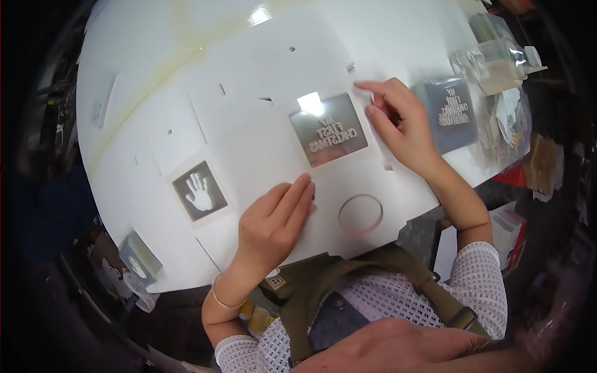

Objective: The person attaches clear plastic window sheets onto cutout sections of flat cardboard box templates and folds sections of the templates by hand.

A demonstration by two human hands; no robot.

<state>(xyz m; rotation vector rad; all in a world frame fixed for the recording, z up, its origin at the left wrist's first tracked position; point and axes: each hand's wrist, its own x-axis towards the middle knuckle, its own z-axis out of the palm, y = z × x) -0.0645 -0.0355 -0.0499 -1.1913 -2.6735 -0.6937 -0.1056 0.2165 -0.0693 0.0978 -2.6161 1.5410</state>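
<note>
A square glossy grey panel (331, 132) with raised mirror-reversed letters reading "MY FIRST CHRISTMAS" lies on the white sheet in front of me. My left hand (273, 214) rests on the sheet just below the panel's lower edge, with its fingers stretched out and close together. At the panel's upper right side is my right hand (403, 124), its index finger extended and its thumb apart; the other fingers curl partly out of sight. Left of the panel, a smaller grey square (200, 191) with a white handprint sits in the white surface.
At right lies a stack of lettered panels (449, 112) beside a clear plastic container (500, 65) and plastic bags (507, 127). A stack of handprint squares (140, 258) stands at the lower-left table edge. A round ring outline (360, 213) shows near the front edge.
</note>
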